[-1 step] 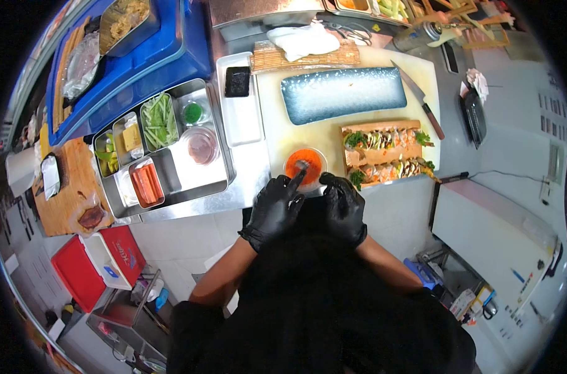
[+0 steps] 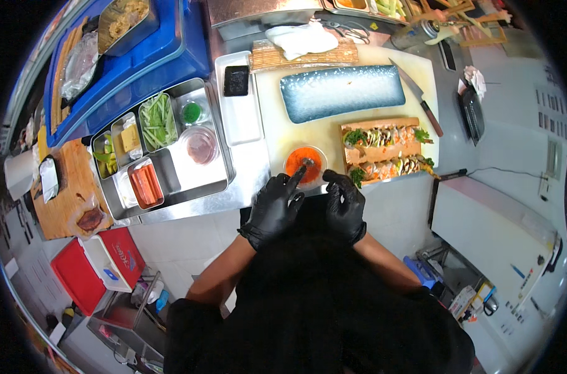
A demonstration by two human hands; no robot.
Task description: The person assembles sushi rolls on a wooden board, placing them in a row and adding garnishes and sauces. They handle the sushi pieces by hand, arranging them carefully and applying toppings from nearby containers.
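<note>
Both my hands wear black gloves and hover at the near edge of a white cutting board [image 2: 272, 128]. My left hand [image 2: 274, 209] holds nothing; its index finger reaches to the rim of a small clear bowl of orange-red sauce [image 2: 305, 163], where a small grey utensil rests. My right hand [image 2: 345, 204] sits beside it with fingers curled, empty, just below a wooden board of two garnished sushi rolls [image 2: 386, 149]. An empty blue rectangular plate [image 2: 342, 92] lies beyond the rolls.
A knife [image 2: 420, 100] lies right of the plate. A bamboo mat [image 2: 296, 59] with a white cloth sits at the back. Left are a metal tray of ingredient tubs [image 2: 177, 187], a blue crate [image 2: 146, 62], a wooden board [image 2: 65, 199] and a red cooler [image 2: 84, 274].
</note>
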